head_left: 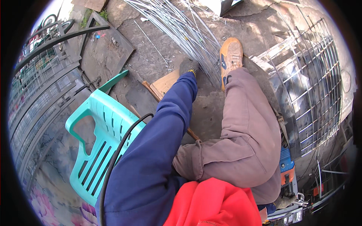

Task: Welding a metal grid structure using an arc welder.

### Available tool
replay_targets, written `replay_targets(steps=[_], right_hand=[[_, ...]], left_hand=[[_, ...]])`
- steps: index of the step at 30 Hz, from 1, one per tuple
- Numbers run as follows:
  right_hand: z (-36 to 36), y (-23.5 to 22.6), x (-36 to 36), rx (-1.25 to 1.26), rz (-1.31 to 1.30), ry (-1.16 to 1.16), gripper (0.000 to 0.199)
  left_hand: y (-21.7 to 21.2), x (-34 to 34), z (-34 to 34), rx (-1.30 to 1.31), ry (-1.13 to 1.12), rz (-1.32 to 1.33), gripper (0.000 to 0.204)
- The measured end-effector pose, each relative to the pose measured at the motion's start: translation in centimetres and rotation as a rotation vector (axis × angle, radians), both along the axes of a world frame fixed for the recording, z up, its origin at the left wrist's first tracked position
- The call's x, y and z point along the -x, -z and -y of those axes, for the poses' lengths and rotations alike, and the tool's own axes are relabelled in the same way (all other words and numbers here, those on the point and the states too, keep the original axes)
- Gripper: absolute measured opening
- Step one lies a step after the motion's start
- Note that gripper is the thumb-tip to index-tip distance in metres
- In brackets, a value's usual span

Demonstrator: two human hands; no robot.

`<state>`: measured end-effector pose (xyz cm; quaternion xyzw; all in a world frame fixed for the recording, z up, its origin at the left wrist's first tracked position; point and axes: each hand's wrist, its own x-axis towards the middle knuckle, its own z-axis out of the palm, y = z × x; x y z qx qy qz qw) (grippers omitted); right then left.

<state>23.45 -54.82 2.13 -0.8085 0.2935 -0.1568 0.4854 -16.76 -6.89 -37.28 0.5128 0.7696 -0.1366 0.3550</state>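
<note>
"Since those thin, silvery metal rods (pixel 188 39) lie loose on the rough grey concrete ground (pixel 147 66), how are they best handled?"

"My guess is that the step is picking some out. The left hand (pixel 188 67), in a dark grey glove with a yellow cuff edge, is at their left side, toward the near end. I'd grip squarely, keep clear of the tips and draw lengthwise, so crossing rods don't snag. Mind the tan-and-dark shoe (pixel 232 52) beside them, too."

"Is that hand clamped on anything?"

"I can't tell; its fingers are hidden. Nor can I read the right hand (pixel 286 201), grey-gloved, low beside a shiny metal fitting (pixel 300 200)."

"And the textures?"

"The rods look smooth and slender, fanning out at the far end. Near the left glove lies a flat, pale-brown wooden board (pixel 166 83). The turquoise moulded-plastic chair (pixel 113 103) has long slots and a rounded armrest loop. Across it curves a flexible-looking black cable (pixel 120 148), close by the blue cloth sleeve (pixel 151 150), so I'd lift that arm carefully to avoid catching it."
</note>
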Motion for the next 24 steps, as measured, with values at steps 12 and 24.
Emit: replay_targets(steps=[12,24], right_hand=[[1.4,-1.5,-0.3,0.012,0.01,0.006,0.027],[1.5,-2.4,-0.3,0.017,-0.005,-0.002,0.027]], left_hand=[[-1.0,-0.5,-2.2,0.186,0.306,0.003,0.059],[2.8,2.7,-1.9,0.274,0.005,0.107,0.051]])
